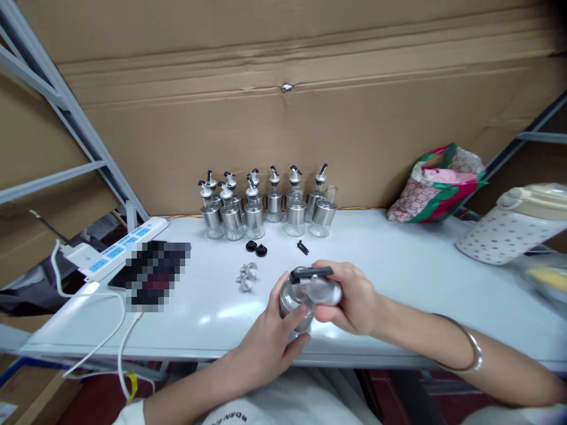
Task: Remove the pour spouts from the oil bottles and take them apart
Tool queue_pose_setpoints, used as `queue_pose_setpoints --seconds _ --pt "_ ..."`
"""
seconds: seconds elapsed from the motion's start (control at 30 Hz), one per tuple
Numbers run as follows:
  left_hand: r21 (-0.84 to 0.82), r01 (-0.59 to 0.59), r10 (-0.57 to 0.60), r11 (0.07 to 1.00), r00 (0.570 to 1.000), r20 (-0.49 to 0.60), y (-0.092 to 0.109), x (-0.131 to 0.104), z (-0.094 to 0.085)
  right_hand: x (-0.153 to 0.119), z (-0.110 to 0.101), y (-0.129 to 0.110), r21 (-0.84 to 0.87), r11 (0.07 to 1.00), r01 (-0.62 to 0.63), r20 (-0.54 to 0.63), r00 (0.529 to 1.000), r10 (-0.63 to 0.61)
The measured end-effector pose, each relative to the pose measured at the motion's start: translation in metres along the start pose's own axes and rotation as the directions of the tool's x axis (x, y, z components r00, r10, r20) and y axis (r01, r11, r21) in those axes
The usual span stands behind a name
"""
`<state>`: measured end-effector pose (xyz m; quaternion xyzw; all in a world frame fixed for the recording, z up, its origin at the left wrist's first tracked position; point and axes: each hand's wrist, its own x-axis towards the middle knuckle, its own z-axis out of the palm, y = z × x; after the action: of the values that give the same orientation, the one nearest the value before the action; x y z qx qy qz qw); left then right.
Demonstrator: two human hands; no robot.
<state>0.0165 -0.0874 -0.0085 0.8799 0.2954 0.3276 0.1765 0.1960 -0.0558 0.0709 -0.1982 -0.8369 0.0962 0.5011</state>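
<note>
Power strip is slanting across the far left of the white table, a white charger is sitting at its near end, and a dark flat device, mostly pixelated, is lying right beside it. Next along, a bunch of steel-sleeved glass pourer bottles is standing upright near the cardboard wall; two at the right of the front row are showing bare necks. Closer in, two silver pourer fittings are lying together, with two black stoppers sitting just behind.

Left hand is curling its fingers round another steel-sleeved bottle, near the table's front edge. That bottle's long axis is running close to upright, base down, though I can't tell the exact tilt. A loose black lever is lying diagonally farther back. Over the bottle's right side, a silver pourer top is showing its own black lever running side to side, thicker end pointing left. Right hand is pinching that top between thumb and fingers; can't tell if it's seated in the neck. Farther right, a patterned bag is slumping by the wall, a silver bangle is circling the right forearm, and a dotted jug is standing near the end.
</note>
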Motion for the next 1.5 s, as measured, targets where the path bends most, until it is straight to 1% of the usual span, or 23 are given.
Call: queue_pose_setpoints --seconds 0.07,0.17,0.23,0.33,0.43,0.5,0.6,0.7,0.8,0.9,1.0,1.07,1.13,1.2,1.23,1.27,1.3,1.33,1.4,1.43,1.47,1.5 --pt "-0.01 0.019 -0.019 1.0 1.0 0.023 0.0 0.001 0.002 0.011 -0.005 0.002 -0.078 0.996 -0.048 -0.014 0.999 0.047" --pt "-0.039 0.029 -0.027 0.999 0.999 0.047 -0.001 0.0 0.003 0.03 -0.011 0.014 -0.145 0.974 -0.177 -0.121 0.98 0.16" --pt "-0.051 0.072 -0.069 0.996 0.996 0.064 -0.002 -0.001 0.003 0.042 -0.012 0.026 -0.206 0.948 -0.242 -0.161 0.964 0.212" --pt "-0.044 0.153 -0.148 0.987 0.983 0.104 -0.002 -0.002 0.002 0.059 -0.008 0.048 -0.341 0.903 -0.26 -0.113 0.965 0.235" --pt "0.016 0.128 -0.129 0.992 0.971 0.201 0.0 -0.001 -0.001 0.075 0.002 0.07 -0.477 0.843 -0.251 -0.044 0.964 0.262" --pt "0.048 0.109 -0.117 0.993 0.96 0.255 0.0 0.0 -0.003 0.086 0.008 0.084 -0.539 0.801 -0.261 -0.029 0.956 0.292" --pt "0.065 0.123 -0.136 0.99 0.952 0.276 0.001 0.001 -0.004 0.101 0.016 0.104 -0.555 0.771 -0.312 -0.025 0.933 0.359" --pt "0.064 0.132 -0.145 0.989 0.949 0.281 0.001 0.001 -0.005 0.108 0.02 0.12 -0.567 0.741 -0.361 -0.028 0.907 0.42" --pt "0.062 0.133 -0.146 0.989 0.949 0.28 0.002 0.002 -0.006 0.108 0.023 0.129 -0.606 0.705 -0.368 -0.024 0.895 0.446" --pt "0.068 0.141 -0.155 0.988 0.944 0.291 0.003 0.002 -0.006 0.107 0.025 0.133 -0.632 0.694 -0.345 0.007 0.893 0.45" --pt "0.07 0.147 -0.161 0.987 0.941 0.298 0.003 0.002 -0.007 0.107 0.024 0.135 -0.644 0.688 -0.334 0.023 0.891 0.454" --pt "0.055 0.144 -0.154 0.988 0.944 0.291 0.003 0.002 -0.007 0.106 0.021 0.134 -0.64 0.701 -0.316 0.019 0.905 0.426" --pt "0.029 0.149 -0.152 0.988 0.952 0.265 0.003 0.001 -0.007 0.101 0.018 0.129 -0.606 0.753 -0.257 -0.001 0.946 0.323" --pt "-0.016 0.182 -0.174 0.983 0.962 0.211 0.003 0.0 -0.005 0.089 0.016 0.118 -0.532 0.827 -0.182 -0.057 0.982 0.179" --pt "-0.046 0.205 -0.194 0.978 0.965 0.175 0.002 -0.001 -0.004 0.079 0.017 0.11 -0.478 0.864 -0.156 -0.095 0.987 0.126" --pt "-0.079 0.224 -0.213 0.971 0.968 0.133 0.002 -0.001 -0.002 0.067 0.018 0.1 -0.411 0.9 -0.147 -0.12 0.987 0.106" --pt "-0.111 0.234 -0.225 0.966 0.971 0.086 0.001 -0.002 0.0 0.054 0.02 0.09 -0.327 0.933 -0.152 -0.114 0.986 0.121" --pt "-0.137 0.232 -0.228 0.963 0.973 0.042 0.0 -0.002 0.002 0.039 0.023 0.079 -0.238 0.954 -0.184 -0.092 0.982 0.166" --pt "-0.156 0.213 -0.222 0.965 0.974 -0.046 -0.002 -0.003 0.005 0.01 0.03 0.057 -0.101 0.953 -0.286 -0.002 0.958 0.287" --pt "-0.152 0.208 -0.222 0.966 0.972 -0.077 -0.003 -0.003 0.005 -0.003 0.033 0.048 -0.067 0.938 -0.34 0.05 0.938 0.343" --pt "-0.149 0.214 -0.229 0.965 0.969 -0.091 -0.004 -0.003 0.006 -0.013 0.036 0.04 -0.041 0.929 -0.367 0.084 0.926 0.369" --pt "-0.151 0.225 -0.24 0.963 0.966 -0.096 -0.005 -0.003 0.005 -0.021 0.038 0.034 -0.019 0.93 -0.368 0.113 0.923 0.367"
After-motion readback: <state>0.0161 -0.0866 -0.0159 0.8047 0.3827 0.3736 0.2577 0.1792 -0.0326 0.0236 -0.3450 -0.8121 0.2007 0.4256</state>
